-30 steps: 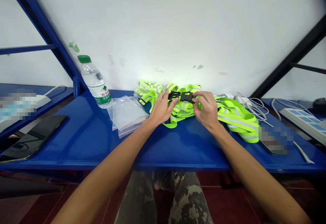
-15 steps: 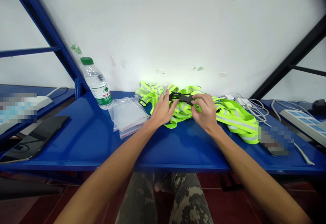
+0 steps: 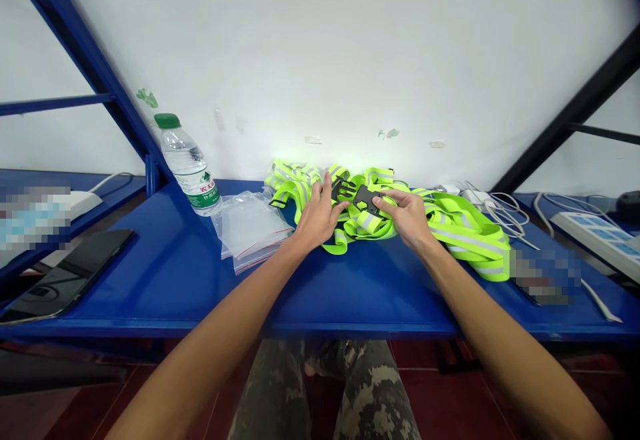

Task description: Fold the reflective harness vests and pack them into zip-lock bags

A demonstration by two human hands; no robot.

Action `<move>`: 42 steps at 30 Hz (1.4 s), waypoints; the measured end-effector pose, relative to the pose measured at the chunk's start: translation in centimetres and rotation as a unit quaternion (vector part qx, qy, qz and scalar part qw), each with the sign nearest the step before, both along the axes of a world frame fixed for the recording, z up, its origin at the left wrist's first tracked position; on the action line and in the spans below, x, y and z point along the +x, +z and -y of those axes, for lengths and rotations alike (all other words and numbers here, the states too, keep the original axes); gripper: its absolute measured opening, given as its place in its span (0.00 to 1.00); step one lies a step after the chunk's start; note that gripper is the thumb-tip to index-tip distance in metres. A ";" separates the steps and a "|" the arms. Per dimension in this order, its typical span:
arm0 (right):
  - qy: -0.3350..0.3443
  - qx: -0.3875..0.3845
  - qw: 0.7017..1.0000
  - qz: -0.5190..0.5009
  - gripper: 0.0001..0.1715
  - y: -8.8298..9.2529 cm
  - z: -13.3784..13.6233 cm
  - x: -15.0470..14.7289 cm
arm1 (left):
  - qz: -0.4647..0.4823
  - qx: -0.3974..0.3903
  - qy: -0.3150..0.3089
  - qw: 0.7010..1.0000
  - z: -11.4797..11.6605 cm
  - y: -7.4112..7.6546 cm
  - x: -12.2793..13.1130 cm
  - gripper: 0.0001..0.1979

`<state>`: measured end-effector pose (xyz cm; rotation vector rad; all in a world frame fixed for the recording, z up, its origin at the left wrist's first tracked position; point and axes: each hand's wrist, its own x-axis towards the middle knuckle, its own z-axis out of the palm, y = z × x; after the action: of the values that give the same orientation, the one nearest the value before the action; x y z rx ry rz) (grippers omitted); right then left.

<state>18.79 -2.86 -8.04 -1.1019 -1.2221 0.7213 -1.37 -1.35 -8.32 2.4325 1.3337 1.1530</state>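
Black prongs of a side-release buckle's male half (image 3: 345,188) stick out to the right from my left hand (image 3: 317,217), whose thumb and fingers are closed on its base. My right hand (image 3: 409,217) pinches the buckle's socket half (image 3: 367,199) between thumb and fingers. A small gap separates the two halves, and the socket is tilted. Neon yellow reflective straps (image 3: 473,232) with silver stripes lie bunched beneath and beside both hands. Where the webbing joins the prong half is hidden behind my left hand.
Clear zip bags (image 3: 253,227) lie left of the straps, beside a water bottle (image 3: 193,170) with a green cap. A dark phone (image 3: 75,270) lies far left. White cables (image 3: 507,217) and a power strip (image 3: 600,240) are on the right. The blue table (image 3: 320,300) meets a white wall.
The socket half has turned and tilted, and its gap from the prongs is wider. My right hand has rotated, with its thumb now on the socket's face. My left hand has hardly moved.
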 end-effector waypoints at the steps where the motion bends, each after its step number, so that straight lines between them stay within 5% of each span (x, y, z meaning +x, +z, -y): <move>1: 0.001 -0.005 1.000 0.002 0.19 0.1 0.0 0.0 | -0.001 0.001 -0.003 1.000 0.0 0.0 0.0 0.39; 29: 0.018 -0.142 0.987 -0.077 0.21 1.0 0.6 0.5 | -0.049 -0.009 -0.003 0.999 0.4 0.1 0.0 0.37; 42: 0.073 -0.166 0.983 -0.027 0.22 1.0 0.8 1.1 | -0.093 -0.032 -0.104 0.990 1.3 0.5 0.4 0.36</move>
<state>19.91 -3.63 -7.09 -1.2628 -1.1694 1.0898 -1.01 -2.70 -7.83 2.6100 1.1085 0.8392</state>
